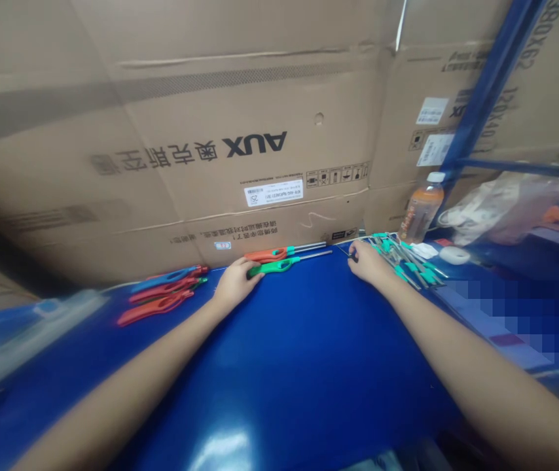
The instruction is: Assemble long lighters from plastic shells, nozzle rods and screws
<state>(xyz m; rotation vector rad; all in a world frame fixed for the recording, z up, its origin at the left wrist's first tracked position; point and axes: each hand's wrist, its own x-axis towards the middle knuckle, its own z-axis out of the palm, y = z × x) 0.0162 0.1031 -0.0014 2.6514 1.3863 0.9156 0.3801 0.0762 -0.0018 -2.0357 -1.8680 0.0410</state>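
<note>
My left hand (234,285) is closed round the handle end of a green long-necked lighter (274,267), whose metal tube points right. Just behind it lies an orange long-necked lighter (264,254), close to the cardboard. My right hand (368,263) is closed in a pinch beyond the tip of the green lighter. A thin dark piece shows at its fingertips, too small to make out. Beside that hand lies a pile of metal lighter tubes with teal ends (410,261). To the left of my left hand rest several red and blue lighter handles (162,291).
A large cardboard sheet (211,85) stands along the back of the blue table (270,366). At the right are a drink bottle (421,209), a white roll (454,255), plastic bags (500,209) and a blue metal post (486,85). Clear plastic (29,340) lies at the left.
</note>
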